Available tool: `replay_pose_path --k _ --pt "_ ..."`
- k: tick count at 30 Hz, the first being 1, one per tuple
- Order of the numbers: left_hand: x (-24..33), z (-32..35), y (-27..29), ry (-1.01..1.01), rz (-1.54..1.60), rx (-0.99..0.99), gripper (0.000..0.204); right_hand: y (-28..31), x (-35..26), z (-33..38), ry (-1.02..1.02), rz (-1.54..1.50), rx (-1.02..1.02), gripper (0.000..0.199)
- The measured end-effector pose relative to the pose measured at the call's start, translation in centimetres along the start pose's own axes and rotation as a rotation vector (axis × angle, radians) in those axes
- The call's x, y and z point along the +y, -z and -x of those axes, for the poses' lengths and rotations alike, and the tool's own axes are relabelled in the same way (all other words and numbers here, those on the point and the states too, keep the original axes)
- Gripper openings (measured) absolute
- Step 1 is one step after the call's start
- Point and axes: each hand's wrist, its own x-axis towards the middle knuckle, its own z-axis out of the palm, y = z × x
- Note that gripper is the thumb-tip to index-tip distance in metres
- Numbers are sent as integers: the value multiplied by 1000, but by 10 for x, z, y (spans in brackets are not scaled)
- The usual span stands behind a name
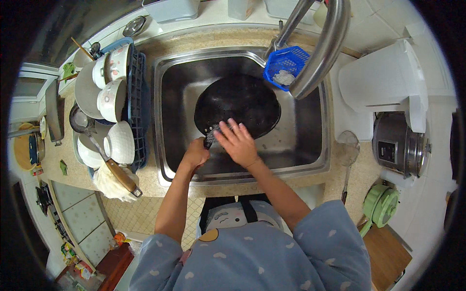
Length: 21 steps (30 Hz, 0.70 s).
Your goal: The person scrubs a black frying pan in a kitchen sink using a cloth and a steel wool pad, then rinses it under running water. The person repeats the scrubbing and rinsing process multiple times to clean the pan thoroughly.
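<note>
Inside the rectangular stainless-steel sink (307,131), a large round black pan (238,99) sits toward the middle, dark face up, near edge toward the person. Left hand (195,153) clenched, grasping the pan's short dark handle (208,140) at the near-left rim. Right hand (239,144) grasps nothing: palm down, fingers extended and spread, fingertips over the pan's near edge; contact with the surface, cannot tell. Small pale specks (212,129) show on the pan's near-left edge, between the two hands.

Above the sink's far-right corner, a curved brushed-metal faucet (324,53) arches over. Just beside it, a blue plastic mesh basket (287,56) with a crumpled white scrap (284,77) inside.

Left of the sink, a blue plastic dish rack (139,102) holds white bowls (120,142), tilted on their sides. A metal ladle with a wooden handle (121,175) lies across the near end, over a cream cloth (112,185).

Right counter: a round wire-mesh skimmer (348,141) near the sink, then a dark grey rice cooker (391,145) below a white plastic container (381,77). Nearer the person, green lidded cookware (381,204).
</note>
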Motion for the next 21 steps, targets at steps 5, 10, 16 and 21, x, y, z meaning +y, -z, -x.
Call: replay_pose_path --k 5,10,16,21 --pt "-21 -4 -7 14 134 -23 22 17 53 -10 -414 16 171 37" --pt "-27 -2 -10 16 209 -63 27 -19 95 13 -1116 -421 434 35" --pt "-12 7 -19 115 248 -78 30 -8 -26 8 -949 -327 331 51" --pt "0 14 -25 187 425 -121 28 -6 -22 -15 -892 -201 395 49"
